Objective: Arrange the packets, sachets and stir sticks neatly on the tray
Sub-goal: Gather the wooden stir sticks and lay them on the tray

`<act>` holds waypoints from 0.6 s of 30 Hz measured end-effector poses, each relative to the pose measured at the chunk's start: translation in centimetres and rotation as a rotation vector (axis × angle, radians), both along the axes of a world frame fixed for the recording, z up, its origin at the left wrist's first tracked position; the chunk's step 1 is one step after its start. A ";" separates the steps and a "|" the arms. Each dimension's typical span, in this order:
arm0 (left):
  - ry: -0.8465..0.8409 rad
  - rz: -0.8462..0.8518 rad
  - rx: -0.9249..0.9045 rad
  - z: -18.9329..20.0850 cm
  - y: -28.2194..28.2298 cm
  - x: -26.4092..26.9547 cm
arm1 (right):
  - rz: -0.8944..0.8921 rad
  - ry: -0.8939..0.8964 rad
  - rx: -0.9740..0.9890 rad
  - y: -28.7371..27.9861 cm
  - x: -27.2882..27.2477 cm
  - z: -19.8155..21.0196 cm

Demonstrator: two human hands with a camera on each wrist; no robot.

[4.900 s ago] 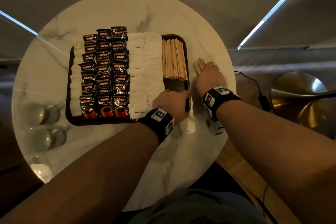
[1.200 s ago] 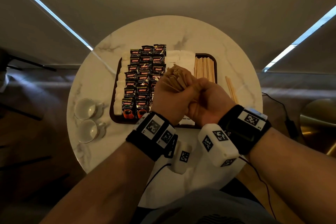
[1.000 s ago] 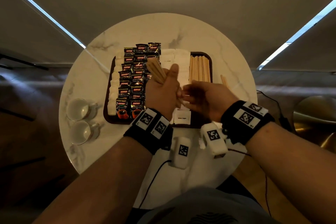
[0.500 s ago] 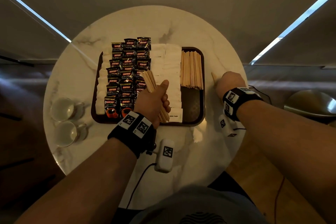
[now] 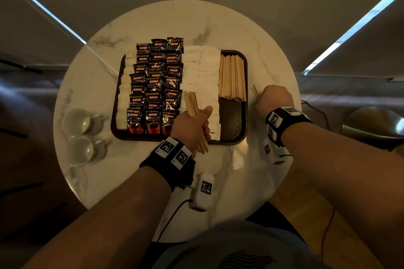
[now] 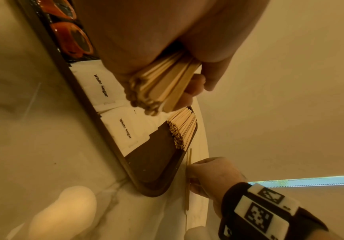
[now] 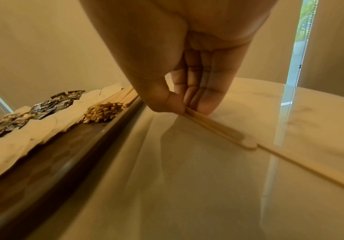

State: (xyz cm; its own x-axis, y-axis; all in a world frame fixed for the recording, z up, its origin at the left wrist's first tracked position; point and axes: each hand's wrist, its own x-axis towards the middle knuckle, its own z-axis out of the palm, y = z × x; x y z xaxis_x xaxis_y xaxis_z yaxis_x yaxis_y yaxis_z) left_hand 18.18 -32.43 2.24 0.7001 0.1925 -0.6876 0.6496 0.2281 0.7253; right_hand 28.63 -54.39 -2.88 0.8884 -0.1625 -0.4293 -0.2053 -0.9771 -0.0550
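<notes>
A dark tray [image 5: 244, 116] on the round marble table holds rows of black Kopiko coffee packets [image 5: 156, 85], white sugar sachets [image 5: 202, 76] and a stack of wooden stir sticks [image 5: 231, 78] at its right. My left hand [image 5: 192, 125] grips a bundle of stir sticks [image 5: 191, 105] [image 6: 160, 84] above the tray's near edge. My right hand [image 5: 273, 99] is on the table right of the tray, thumb and fingers pinching a few loose stir sticks [image 7: 218, 128] [image 6: 188, 183] that lie flat on the marble.
Two glass cups [image 5: 79, 135] stand at the table's left edge. The tray's near right corner [image 5: 231, 122] is bare. A cable [image 5: 314, 109] runs off the table's right side, near a round brass object [image 5: 376, 124] beyond it.
Both hands were joined around the stick bundle above the tray. The right hand has since moved out to the loose sticks on the table; the left keeps the bundle, lowered toward the near edge.
</notes>
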 end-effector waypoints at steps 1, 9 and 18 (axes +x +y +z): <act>-0.003 -0.006 0.010 -0.1 -0.1 0.0 | -0.013 -0.004 0.012 -0.2 -0.1 -0.2; -0.036 -0.089 0.079 -0.5 -1.3 0.2 | -0.190 0.028 0.144 -0.9 -0.3 -0.6; -0.031 -0.142 0.130 -1.3 -2.1 0.2 | -0.177 0.045 0.156 -1.4 -0.3 -0.6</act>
State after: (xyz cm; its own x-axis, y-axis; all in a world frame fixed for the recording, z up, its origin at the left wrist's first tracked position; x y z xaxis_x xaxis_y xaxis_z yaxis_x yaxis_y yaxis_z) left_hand 18.40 -34.56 0.96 0.7468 0.1759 -0.6414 0.6458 0.0387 0.7625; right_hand 28.30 -55.78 -3.51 0.8311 -0.2430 -0.5003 -0.3786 -0.9061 -0.1889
